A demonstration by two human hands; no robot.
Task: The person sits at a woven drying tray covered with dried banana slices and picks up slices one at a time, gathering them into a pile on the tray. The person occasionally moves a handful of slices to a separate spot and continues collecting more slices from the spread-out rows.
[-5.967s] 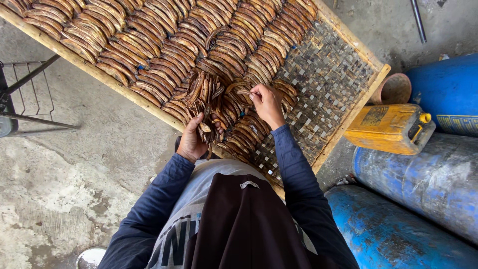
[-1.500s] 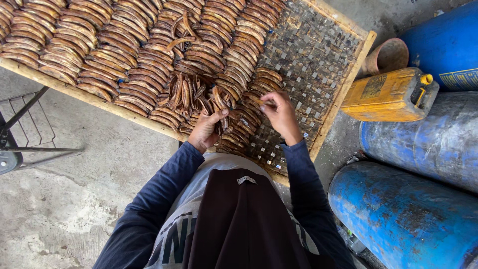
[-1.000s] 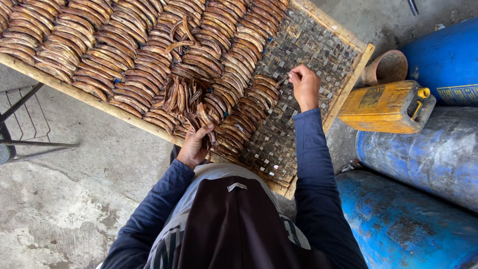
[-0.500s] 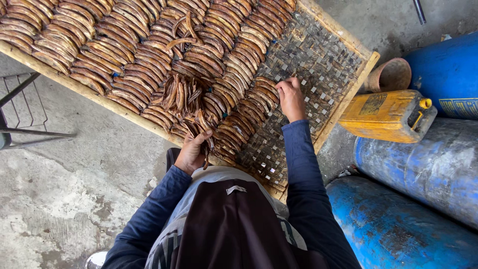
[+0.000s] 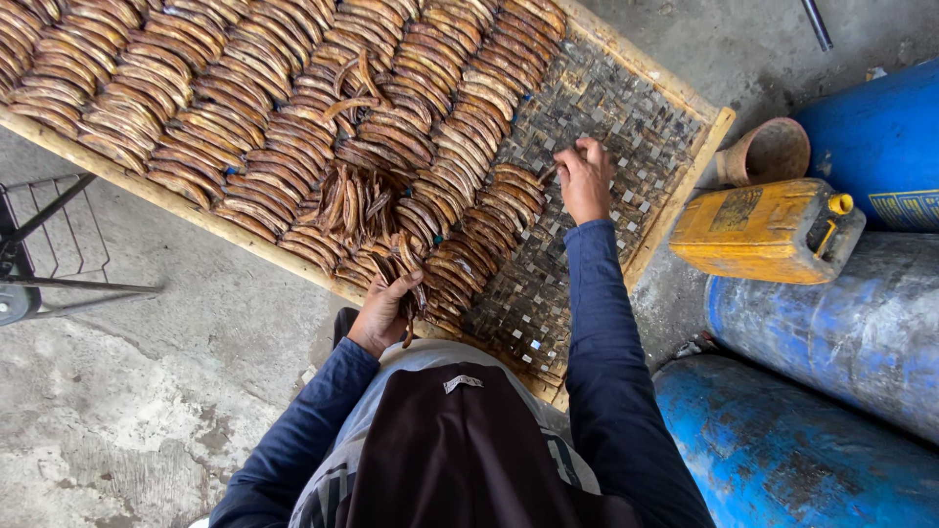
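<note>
- Our right hand (image 5: 585, 179) reaches out over the woven tray (image 5: 626, 127), fingers pinched on one thin brown dried strip (image 5: 550, 174) at the end of the last laid row, where the covered part meets the bare weave.
- Our left hand (image 5: 383, 311) is closed around a bundle of dried strips (image 5: 411, 279) at the near edge of the tray, right against its wooden frame (image 5: 186, 200).
- A loose heap of strips (image 5: 354, 200) lies just beyond the left hand, on top of the neat overlapping rows of strips (image 5: 196, 88) that fill the tray toward its left end.
- The right end of the tray, up to its far corner, shows bare weave.
- Beside that end stand a yellow jerrycan (image 5: 768, 230), a small clay pot (image 5: 768, 152) and blue drums (image 5: 831, 391) on the concrete floor (image 5: 108, 391).
- A dark wire rack (image 5: 49, 244) stands off the tray's near left side.
</note>
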